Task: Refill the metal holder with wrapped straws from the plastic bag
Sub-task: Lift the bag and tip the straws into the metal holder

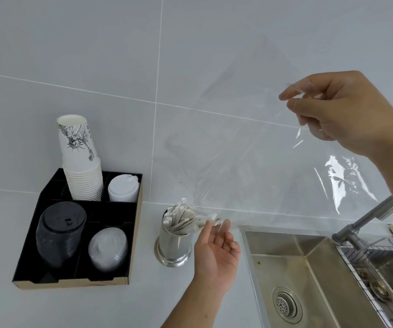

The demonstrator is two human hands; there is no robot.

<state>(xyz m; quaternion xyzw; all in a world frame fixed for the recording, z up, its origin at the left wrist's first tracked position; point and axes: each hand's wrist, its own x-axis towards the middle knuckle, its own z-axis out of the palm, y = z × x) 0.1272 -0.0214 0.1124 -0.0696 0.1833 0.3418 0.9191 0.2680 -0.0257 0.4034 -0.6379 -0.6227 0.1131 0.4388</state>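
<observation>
The right hand (337,112) is raised in front of the wall, its grip pinched narrow on an upper corner of the clear plastic bag (250,143). The bag hangs slack and see-through, slanting down and left from that pinch, its lower end reaching the metal holder (173,242). The left hand (216,249) is held palm up just beside the holder's right side, its grip wide, fingers spread and holding nothing; the fingertips come close to the ends of the wrapped straws (186,217).

The straws stand packed in the holder and lean over its rim to the right. The holder stands upright on the pale grey bench (143,304), between a black organiser tray (25,268) to the left and a steel sink (309,268) to the right.

In the tray, a stack of paper cups (82,166) stands in a back compartment with white lids (123,188) beside it; black lids (60,233) and clear lids (108,249) fill the front compartments.

A grey tap (365,218) slants over the sink, and a wire rack (384,268) sits in its right part. The wall (72,55) behind is of large pale tiles with thin white joints.
</observation>
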